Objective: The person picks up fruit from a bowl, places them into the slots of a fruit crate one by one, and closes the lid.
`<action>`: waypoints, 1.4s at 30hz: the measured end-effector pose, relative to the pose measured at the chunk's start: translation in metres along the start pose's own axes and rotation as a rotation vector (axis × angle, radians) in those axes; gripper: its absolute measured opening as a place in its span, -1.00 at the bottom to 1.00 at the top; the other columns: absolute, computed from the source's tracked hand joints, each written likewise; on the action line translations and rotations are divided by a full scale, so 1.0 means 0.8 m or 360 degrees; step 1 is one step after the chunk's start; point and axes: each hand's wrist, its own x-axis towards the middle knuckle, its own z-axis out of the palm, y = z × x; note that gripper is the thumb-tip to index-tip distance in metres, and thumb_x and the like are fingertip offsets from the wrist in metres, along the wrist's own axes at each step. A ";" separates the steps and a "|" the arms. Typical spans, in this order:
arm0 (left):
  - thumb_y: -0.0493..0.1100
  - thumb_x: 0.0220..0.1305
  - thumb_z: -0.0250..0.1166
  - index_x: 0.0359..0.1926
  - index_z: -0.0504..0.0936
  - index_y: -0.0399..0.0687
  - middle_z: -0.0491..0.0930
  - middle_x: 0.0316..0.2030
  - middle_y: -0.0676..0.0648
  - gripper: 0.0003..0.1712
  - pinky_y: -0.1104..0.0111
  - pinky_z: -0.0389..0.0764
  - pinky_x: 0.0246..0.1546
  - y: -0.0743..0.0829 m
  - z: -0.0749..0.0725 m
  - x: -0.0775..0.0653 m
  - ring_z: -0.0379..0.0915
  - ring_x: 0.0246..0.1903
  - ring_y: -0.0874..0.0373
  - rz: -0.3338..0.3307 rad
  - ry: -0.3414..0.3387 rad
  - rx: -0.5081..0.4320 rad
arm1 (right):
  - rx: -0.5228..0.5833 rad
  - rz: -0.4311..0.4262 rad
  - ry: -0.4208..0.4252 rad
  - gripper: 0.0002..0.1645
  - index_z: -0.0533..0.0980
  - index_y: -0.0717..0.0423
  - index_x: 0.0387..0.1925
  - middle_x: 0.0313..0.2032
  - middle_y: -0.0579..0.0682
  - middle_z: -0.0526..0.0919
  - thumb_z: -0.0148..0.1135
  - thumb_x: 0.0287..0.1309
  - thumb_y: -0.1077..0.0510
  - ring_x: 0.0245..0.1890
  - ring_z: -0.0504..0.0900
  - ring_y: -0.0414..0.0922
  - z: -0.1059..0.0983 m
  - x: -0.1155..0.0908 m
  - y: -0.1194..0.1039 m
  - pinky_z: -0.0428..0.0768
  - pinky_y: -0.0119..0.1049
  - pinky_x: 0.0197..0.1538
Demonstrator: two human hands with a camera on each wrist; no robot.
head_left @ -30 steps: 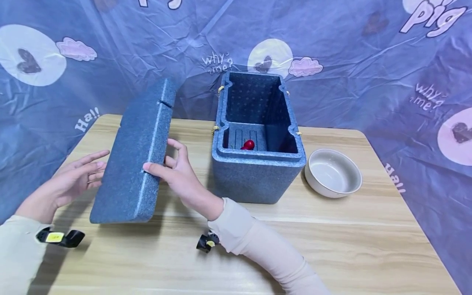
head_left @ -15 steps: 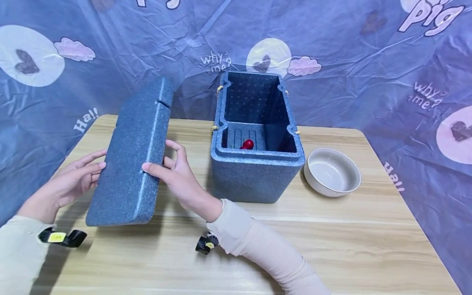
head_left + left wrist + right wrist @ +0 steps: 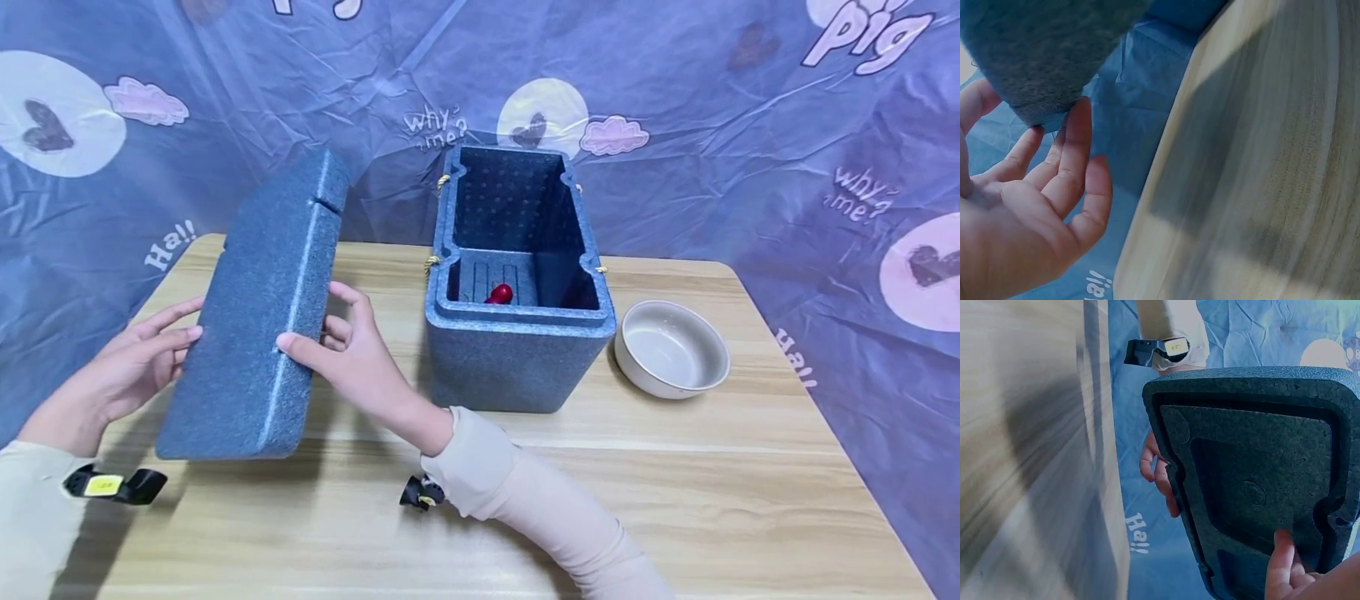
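Observation:
A dark blue-grey foam box lid (image 3: 247, 325) is held steeply tilted above the left part of the table. My right hand (image 3: 356, 354) grips its right edge, thumb on the rim and fingers behind. At the left edge, my left hand (image 3: 123, 367) has its thumb in front and its other fingers behind; in the left wrist view, fingertips (image 3: 1079, 112) touch that edge. The right wrist view shows the lid's recessed underside (image 3: 1254, 456). To the right stands the matching foam box (image 3: 510, 367), uncovered, with a small glossy red object (image 3: 501, 293) on its floor.
A light grey round bowl (image 3: 663, 383) sits right of the box on the wooden table (image 3: 675, 517). Yellow cord loops (image 3: 432, 263) stick out at the box's sides. Behind the table hangs a blue printed cloth (image 3: 360, 108).
The lid has shifted slightly left, tilting a little more. My left hand has come from beside the lid's left edge to hold it; my right hand has moved along with the lid.

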 end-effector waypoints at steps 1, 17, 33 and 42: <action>-0.44 0.45 -0.17 0.20 0.47 0.22 0.68 -0.29 0.01 -0.45 0.39 0.57 -0.40 0.001 0.001 -0.001 0.63 -0.40 0.18 0.0012 -0.0004 -0.0012 | -0.0031 -0.0009 0.0003 -0.12 0.04 -0.32 0.36 -0.14 -0.21 0.59 0.29 0.15 0.15 -0.21 0.61 -0.38 0.000 -0.001 -0.001 0.56 -0.44 -0.07; -0.45 0.45 -0.14 0.31 0.34 0.17 0.69 -0.30 -0.03 -0.43 0.35 0.61 -0.45 0.032 0.028 -0.001 0.64 -0.42 0.15 0.0222 0.0097 0.0173 | -0.0277 -0.0285 0.0062 -0.13 0.07 -0.39 0.38 -0.13 -0.16 0.52 0.29 0.17 0.12 -0.35 0.48 -0.35 -0.007 -0.019 -0.037 0.48 -0.51 -0.25; -0.54 0.42 -0.30 0.43 0.26 0.03 0.60 0.02 -0.03 -0.31 0.34 0.64 -0.36 0.046 0.047 0.006 0.64 -0.31 0.15 0.0352 -0.0197 0.0061 | -0.0413 -0.0342 0.0051 -0.19 0.07 -0.38 0.39 0.20 0.06 0.45 0.23 0.23 0.08 -0.30 0.62 -0.28 -0.025 -0.041 -0.080 0.54 -0.37 -0.13; -0.48 0.43 -0.27 0.47 0.17 0.04 0.01 0.44 0.06 -0.34 0.34 0.65 -0.20 0.061 0.066 0.013 0.60 -0.05 0.17 0.0393 -0.0184 0.0233 | -0.0409 -0.0419 0.0051 -0.22 0.04 -0.17 0.41 -0.01 0.11 0.61 0.18 0.28 0.14 -0.24 0.64 -0.22 -0.046 -0.052 -0.114 0.63 -0.26 -0.24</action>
